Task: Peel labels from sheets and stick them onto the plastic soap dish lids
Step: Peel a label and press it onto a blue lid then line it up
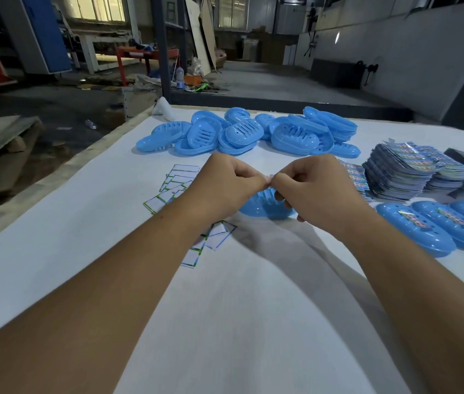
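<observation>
Dozens of blue soap dishes (242, 135) beyond both hands.

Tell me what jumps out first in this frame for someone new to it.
Both hands meet at centre, left hand and right hand, fingertips pinching something small and pale between them above a blue soap dish lid. Behind them a heap of blue dishes lies across the white table. To the right sit stacks of label sheets and a row of already labelled lids.

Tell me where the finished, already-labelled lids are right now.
In the head view, the labelled lids lie in a row at the table's right edge, just in front of the label sheet stacks, right of the right hand.
</observation>
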Demonstrator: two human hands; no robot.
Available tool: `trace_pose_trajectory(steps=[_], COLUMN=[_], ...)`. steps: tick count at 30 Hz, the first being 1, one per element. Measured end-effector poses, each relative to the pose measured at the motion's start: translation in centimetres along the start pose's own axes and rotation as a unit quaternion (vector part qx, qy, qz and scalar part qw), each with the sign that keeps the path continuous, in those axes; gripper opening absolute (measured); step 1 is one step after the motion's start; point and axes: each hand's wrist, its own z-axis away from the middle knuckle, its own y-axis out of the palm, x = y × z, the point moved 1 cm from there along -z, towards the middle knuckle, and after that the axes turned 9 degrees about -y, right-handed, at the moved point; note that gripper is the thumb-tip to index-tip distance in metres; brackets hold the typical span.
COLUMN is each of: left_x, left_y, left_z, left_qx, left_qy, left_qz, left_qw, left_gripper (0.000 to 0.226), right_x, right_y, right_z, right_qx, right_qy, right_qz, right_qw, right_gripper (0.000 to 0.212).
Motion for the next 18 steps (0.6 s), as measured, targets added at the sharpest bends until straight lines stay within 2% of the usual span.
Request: trace_pose_trajectory(steps=[8, 14, 18], left_x=[0.2, 0.0, 0.0], left_y=[-0.3, -0.1, -0.1], left_z=[-0.1, -0.1, -0.2], left_qx=[-0.034, -0.048, -0.042], left_qy=[-0.01, -0.011, -0.018], left_qz=[0.014, 0.018, 0.018], left_qw=[0.999, 0.999, 0.999], left_gripper=[0.022, 0.017, 0.019], right_x=[0.2, -1.2, -1.8], right_y=[0.3, -0.4, -0.7], right_z=[0.2, -0.5, -0.7], right_qx=[0.012, -0.043, -0.028], right_qy=[-0.034, 0.013, 0.037], right_qz=[0.019, 0.049, 0.029], right_qw=[0.999, 0.998, 0.998], right_gripper=[0.02, 0.022, 0.023])
